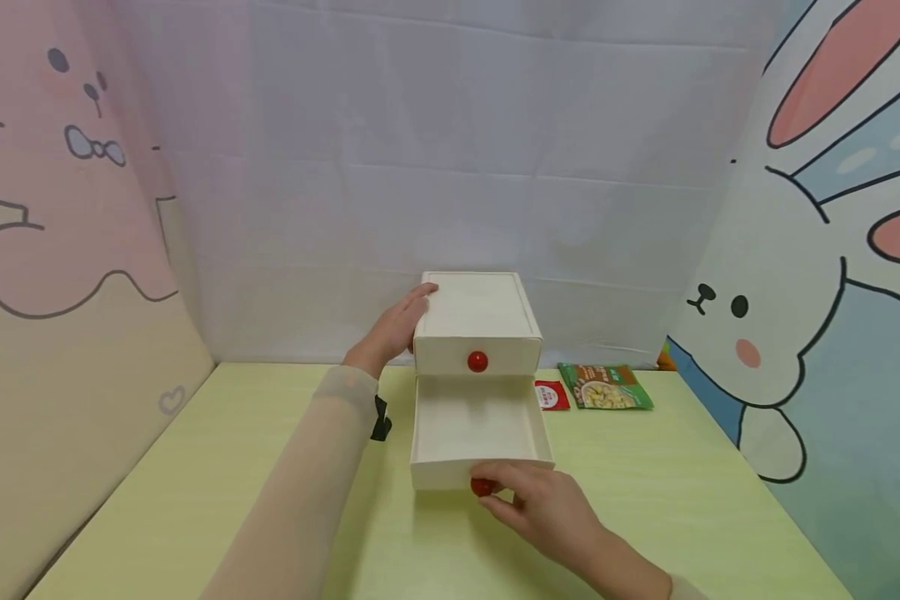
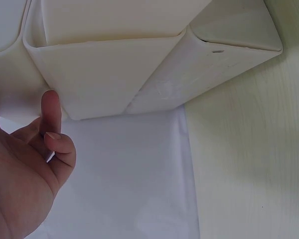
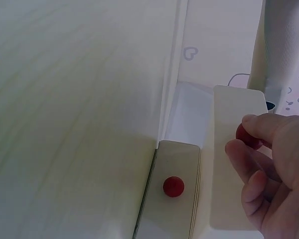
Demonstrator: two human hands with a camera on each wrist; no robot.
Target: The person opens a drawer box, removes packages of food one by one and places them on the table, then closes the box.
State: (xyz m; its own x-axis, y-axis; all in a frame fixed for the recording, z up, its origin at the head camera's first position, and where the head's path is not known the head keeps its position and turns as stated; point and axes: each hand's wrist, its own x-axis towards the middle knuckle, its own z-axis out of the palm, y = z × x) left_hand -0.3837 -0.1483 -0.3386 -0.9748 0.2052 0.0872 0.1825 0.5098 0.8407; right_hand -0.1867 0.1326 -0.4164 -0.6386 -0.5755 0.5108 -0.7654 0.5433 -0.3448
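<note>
A white box with two drawers point(image 1: 480, 304) stands on the table, its upper drawer closed behind a red knob point(image 1: 477, 361). The lower drawer point(image 1: 480, 412) is pulled out and shows a bare white inside. My right hand point(image 1: 547, 508) pinches the lower drawer's red knob point(image 3: 246, 137) between thumb and finger. My left hand point(image 1: 396, 325) rests against the box's left side, fingertips at the top edge. In the left wrist view the left hand point(image 2: 27, 169) has a fingertip on the white side wall, with another finger bent.
Right of the box lie a small red packet point(image 1: 552, 395) and a green food packet point(image 1: 606, 387). A small black object point(image 1: 381, 419) shows beside the left sleeve. A white cloth point(image 1: 307, 208) hangs behind the pale green table point(image 1: 690, 483), with cartoon-printed panels at both sides.
</note>
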